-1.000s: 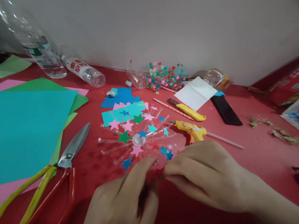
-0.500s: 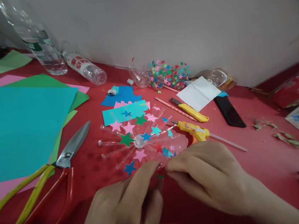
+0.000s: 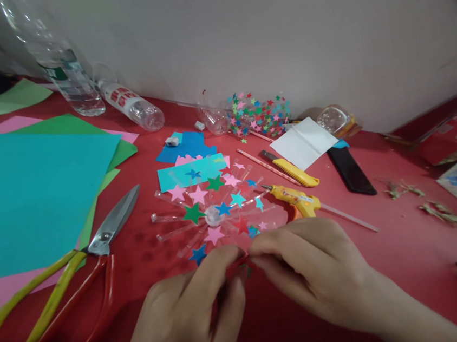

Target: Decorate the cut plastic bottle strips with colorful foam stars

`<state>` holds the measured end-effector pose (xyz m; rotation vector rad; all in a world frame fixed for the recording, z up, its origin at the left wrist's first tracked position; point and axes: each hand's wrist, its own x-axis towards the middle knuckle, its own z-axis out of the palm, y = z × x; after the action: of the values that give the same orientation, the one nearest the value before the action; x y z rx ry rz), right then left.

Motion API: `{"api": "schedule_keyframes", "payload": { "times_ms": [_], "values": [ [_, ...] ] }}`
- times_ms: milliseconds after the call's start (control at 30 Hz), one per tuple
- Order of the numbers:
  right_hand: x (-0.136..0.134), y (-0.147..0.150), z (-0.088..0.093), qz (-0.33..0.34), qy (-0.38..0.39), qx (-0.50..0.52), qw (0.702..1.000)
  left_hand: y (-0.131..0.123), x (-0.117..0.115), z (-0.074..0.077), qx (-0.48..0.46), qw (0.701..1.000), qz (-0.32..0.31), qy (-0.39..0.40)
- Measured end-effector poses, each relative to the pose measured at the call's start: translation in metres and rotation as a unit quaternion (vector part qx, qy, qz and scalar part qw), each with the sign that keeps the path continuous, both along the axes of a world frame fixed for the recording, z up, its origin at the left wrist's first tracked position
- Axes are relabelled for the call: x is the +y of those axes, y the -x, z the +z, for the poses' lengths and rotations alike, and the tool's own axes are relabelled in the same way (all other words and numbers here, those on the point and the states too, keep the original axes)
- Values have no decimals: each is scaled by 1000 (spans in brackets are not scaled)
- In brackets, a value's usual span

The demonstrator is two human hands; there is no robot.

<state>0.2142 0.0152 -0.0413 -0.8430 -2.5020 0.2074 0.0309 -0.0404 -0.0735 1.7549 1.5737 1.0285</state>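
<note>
In the middle of the table lies a clear plastic bottle piece [image 3: 213,216], cut into strips that fan out, with a cap-like centre. Paper stars in pink, green and blue, such as a green star [image 3: 193,214], sit on its strips. My left hand [image 3: 189,305] is closed in a pinch at the near edge of this piece. Opposite it, my right hand [image 3: 308,271] pinches there too, its fingertips almost touching the left ones. Both seem to hold the end of a strip, mostly hidden by the fingers. A bit of green shows between the hands.
Large scissors [image 3: 103,236] lie left beside coloured paper sheets [image 3: 39,196]. A yellow glue gun [image 3: 296,197], a box cutter [image 3: 294,170] and a black phone-like object [image 3: 351,170] are at right. Plastic bottles [image 3: 132,105] and a star-covered piece [image 3: 259,114] stand near the wall.
My right fingertips have shifted slightly left, closer to my left ones. The view has moved a little; the other things lie as before.
</note>
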Motion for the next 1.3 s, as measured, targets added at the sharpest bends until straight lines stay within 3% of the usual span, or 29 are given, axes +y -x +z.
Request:
{"api": "schedule_keyframes", "payload": {
  "times_ms": [167, 400, 667, 900, 1100, 1300],
  "values": [
    [-4, 1, -1, -24, 27, 1, 999, 0, 1, 2, 5, 1000, -12, 4],
    [-5, 4, -3, -39, 37, 9, 999, -6, 4, 7, -108, 990, 21, 88],
    [-10, 7, -6, -35, 33, 21, 999, 1, 4, 2, -103, 983, -12, 149],
    [-13, 5, -10, 22, -74, -15, 997, -8, 5, 15, -130, 973, 82, 171],
    [-12, 6, -15, 37, -163, -28, 985, -6, 8, 17, -151, 970, 38, 190],
    [-13, 7, -17, 53, -257, -17, 965, -12, 5, 28, -187, 951, 86, 232]
  ]
}}
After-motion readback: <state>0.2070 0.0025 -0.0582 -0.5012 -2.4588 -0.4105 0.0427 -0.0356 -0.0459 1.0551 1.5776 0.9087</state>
